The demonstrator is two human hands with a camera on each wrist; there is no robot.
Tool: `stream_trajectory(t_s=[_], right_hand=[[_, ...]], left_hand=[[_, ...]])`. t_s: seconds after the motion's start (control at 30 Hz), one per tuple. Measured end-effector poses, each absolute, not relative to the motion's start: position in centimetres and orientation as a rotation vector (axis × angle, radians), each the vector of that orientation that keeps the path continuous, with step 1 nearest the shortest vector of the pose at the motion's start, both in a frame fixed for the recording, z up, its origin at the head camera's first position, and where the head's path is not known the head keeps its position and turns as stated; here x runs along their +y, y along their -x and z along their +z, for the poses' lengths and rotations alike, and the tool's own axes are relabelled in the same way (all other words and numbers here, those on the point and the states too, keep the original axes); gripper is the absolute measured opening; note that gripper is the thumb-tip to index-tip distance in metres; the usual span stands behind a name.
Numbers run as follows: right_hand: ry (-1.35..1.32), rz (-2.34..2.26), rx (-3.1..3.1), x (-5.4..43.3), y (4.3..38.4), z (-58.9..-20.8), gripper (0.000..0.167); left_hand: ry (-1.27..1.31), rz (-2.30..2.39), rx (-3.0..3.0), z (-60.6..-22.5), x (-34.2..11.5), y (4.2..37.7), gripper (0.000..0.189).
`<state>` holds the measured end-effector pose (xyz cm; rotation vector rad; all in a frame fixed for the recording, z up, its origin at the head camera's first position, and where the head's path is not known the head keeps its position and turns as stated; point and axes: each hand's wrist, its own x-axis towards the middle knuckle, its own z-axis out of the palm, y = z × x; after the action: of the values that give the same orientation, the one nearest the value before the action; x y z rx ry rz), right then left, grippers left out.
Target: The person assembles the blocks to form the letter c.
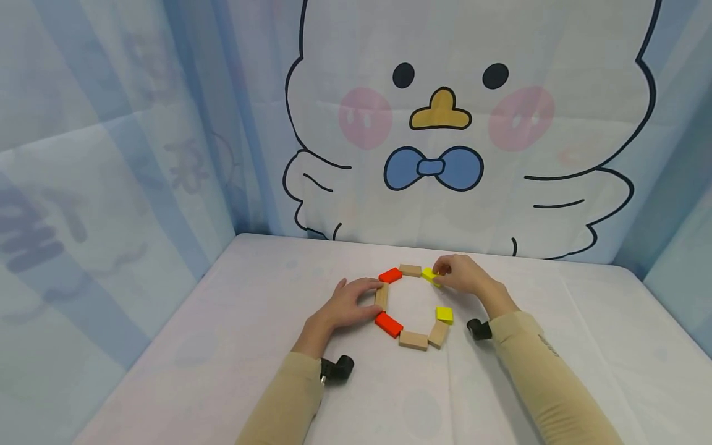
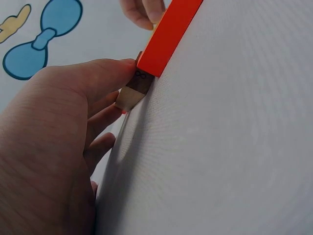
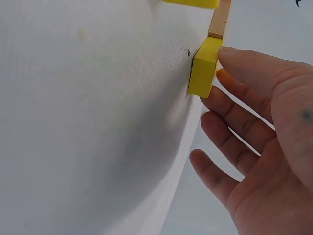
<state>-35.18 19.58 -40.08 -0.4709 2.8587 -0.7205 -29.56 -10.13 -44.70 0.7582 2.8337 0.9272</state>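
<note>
Small wooden blocks lie in a ring on the table. My left hand (image 1: 351, 301) is at the ring's left side, holding a plain wooden block (image 1: 382, 296) by its ends between thumb and fingers. A red block (image 1: 389, 324) adjoins its near end, beside the thumb; another red block (image 1: 390, 275) is beyond its far end. At the far right of the ring, my right hand (image 1: 463, 274) pinches a yellow block (image 3: 204, 68) between thumb and fingers. In the right wrist view, that block meets the end of a plain block (image 3: 220, 18); the other fingers are spread loosely below.
A second yellow block (image 1: 444, 314) sits at the ring's right, apart from the held one. Two plain blocks, one angled (image 1: 438, 334) and one crosswise (image 1: 413, 341), form the near side. A white cloth covers the table (image 1: 556, 371); a printed curtain (image 1: 445, 216) hangs behind.
</note>
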Motion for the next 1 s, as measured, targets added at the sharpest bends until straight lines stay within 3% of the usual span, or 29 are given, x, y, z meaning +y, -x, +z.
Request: stream_trajectory(t_s=[1.0], right_hand=[[0.475, -0.744, 2.882, 21.0, 33.7, -39.5, 0.024]], left_hand=[[-0.735, 0.962, 2.832, -44.6, -10.0, 29.5, 0.060]])
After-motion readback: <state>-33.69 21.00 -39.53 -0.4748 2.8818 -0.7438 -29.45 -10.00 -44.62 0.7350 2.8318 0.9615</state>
